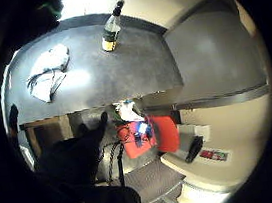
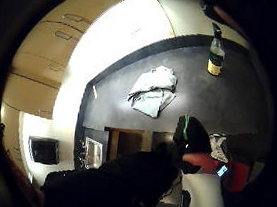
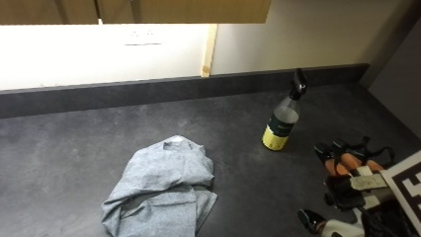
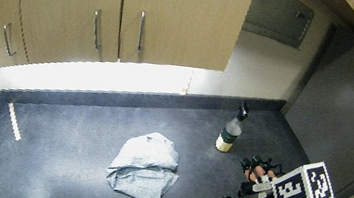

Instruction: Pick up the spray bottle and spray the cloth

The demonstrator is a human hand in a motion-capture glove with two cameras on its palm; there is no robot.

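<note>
The clear plastic spray bottle with a black trigger head and yellow label is standing upright on the dark grey speckled countertop, toward the back wall, with its long axis running vertical and its nozzle appearing to point toward the wall rather than toward the crumpled pale grey cloth, which is lying in a heap well apart from it nearer the front edge. The black-gloved right hand is hovering near the bottle on the side away from the cloth, touching nothing; its fingers are showing straight and relaxed, holding no object. In my judgement, the bottle is tall and narrow-based, so a sideways brush from the approaching fingers is risking a topple. A grasp taken without turning the nozzle is risking spray landing on the wall or countertop instead of the cloth.
</note>
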